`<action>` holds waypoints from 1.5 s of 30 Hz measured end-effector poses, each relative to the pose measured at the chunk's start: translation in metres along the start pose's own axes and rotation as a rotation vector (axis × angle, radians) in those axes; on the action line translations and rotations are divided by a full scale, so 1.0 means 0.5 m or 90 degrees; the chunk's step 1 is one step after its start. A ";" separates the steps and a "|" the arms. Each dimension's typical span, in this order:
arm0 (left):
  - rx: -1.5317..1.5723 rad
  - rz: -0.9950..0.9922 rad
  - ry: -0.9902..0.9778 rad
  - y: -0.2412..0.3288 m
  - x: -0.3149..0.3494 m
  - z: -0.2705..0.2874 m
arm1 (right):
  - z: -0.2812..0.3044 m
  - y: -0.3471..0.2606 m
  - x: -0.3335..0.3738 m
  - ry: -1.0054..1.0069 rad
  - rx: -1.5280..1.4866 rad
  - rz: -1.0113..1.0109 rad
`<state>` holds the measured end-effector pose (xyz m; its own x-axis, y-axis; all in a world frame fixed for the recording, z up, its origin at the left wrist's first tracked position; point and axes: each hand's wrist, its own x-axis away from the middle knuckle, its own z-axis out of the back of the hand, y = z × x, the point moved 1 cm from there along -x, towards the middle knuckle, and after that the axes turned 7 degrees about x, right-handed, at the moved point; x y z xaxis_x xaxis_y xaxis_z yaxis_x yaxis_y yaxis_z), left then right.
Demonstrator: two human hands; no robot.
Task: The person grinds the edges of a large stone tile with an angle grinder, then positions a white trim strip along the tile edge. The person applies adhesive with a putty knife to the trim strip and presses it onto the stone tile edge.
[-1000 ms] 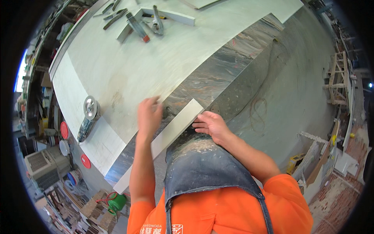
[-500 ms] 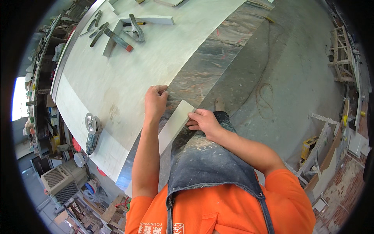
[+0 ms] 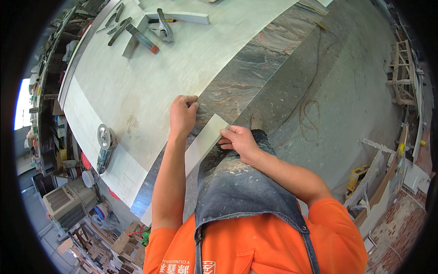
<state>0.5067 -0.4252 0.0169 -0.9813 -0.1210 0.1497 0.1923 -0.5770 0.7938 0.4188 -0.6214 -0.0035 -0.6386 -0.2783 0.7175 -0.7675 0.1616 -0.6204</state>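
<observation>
A long pale strip of board or stone (image 3: 204,143) lies slanting along the near edge of the work surface. My right hand (image 3: 239,140) pinches its far right corner between thumb and fingers. My left hand (image 3: 183,114) is closed, fingertips pressed together at the seam between the large pale slab (image 3: 150,86) and the dark veined stone band (image 3: 242,75); what those fingers hold, if anything, is hidden. Left of that hand, an angle grinder (image 3: 104,148) rests on the slab with its disc facing up.
Spring clamps (image 3: 165,29), a red-tipped tool (image 3: 142,39) and a pale bar (image 3: 187,17) lie on the slab's far part. A cable (image 3: 301,112) coils on the floor to the right. Shelving (image 3: 48,91) and a beige cooler unit (image 3: 68,203) stand at the left.
The whole view has shifted slightly, so the slab and the tools on it appear a little displaced. Both hands keep nearly the same places and grips.
</observation>
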 end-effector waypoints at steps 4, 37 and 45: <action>0.022 0.027 -0.001 0.006 0.002 0.000 | 0.000 0.000 -0.001 0.008 0.007 -0.003; -0.025 -0.056 0.115 -0.043 0.049 0.036 | 0.035 -0.019 0.026 -0.003 0.095 -0.041; -0.324 0.152 0.505 -0.403 0.483 0.341 | 0.048 -0.182 0.000 0.131 0.749 0.601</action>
<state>0.2296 -0.2006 -0.0063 -0.6599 -0.6822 -0.3148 0.5498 -0.7241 0.4165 0.4899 -0.6587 0.0452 -0.9272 -0.3596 -0.1052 0.3299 -0.6505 -0.6841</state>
